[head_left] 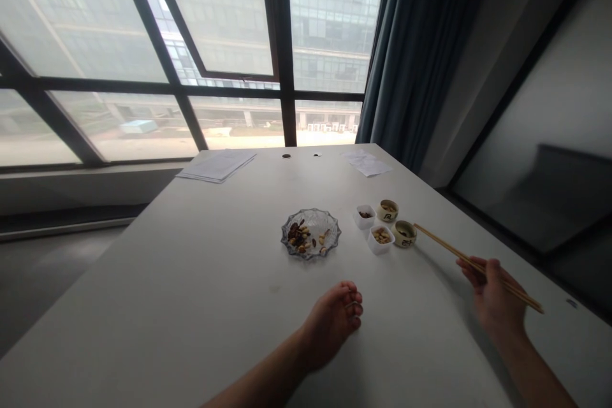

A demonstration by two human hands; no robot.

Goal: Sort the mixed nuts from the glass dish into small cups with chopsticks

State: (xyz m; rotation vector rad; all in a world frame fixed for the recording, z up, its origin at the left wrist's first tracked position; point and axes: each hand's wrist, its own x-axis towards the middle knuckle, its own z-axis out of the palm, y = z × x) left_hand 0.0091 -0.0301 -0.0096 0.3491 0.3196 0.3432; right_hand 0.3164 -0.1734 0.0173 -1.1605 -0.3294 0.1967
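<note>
In the head view my right hand (500, 296) grips a pair of wooden chopsticks (449, 247), whose tips are close to the rim of a cream cup (405, 241) with a dark character on it. My left hand (333, 319) rests on the table on its side, fingers curled in, with nothing visible in them. Beyond it sits a scalloped glass dish (329, 220) with mixed nuts and dark seeds (299, 236) inside, mostly at its left. Beside the cups are a white container (380, 247) of pale nuts and another white container (364, 222) of dark pieces.
A second cream cup (387, 218) stands just behind the first. Stacked papers (217, 166) lie at the table's far left, loose sheets (367, 162) at the far right. Two round holes mark the back of the white table (191, 280). Windows and a dark curtain (415, 57) stand behind.
</note>
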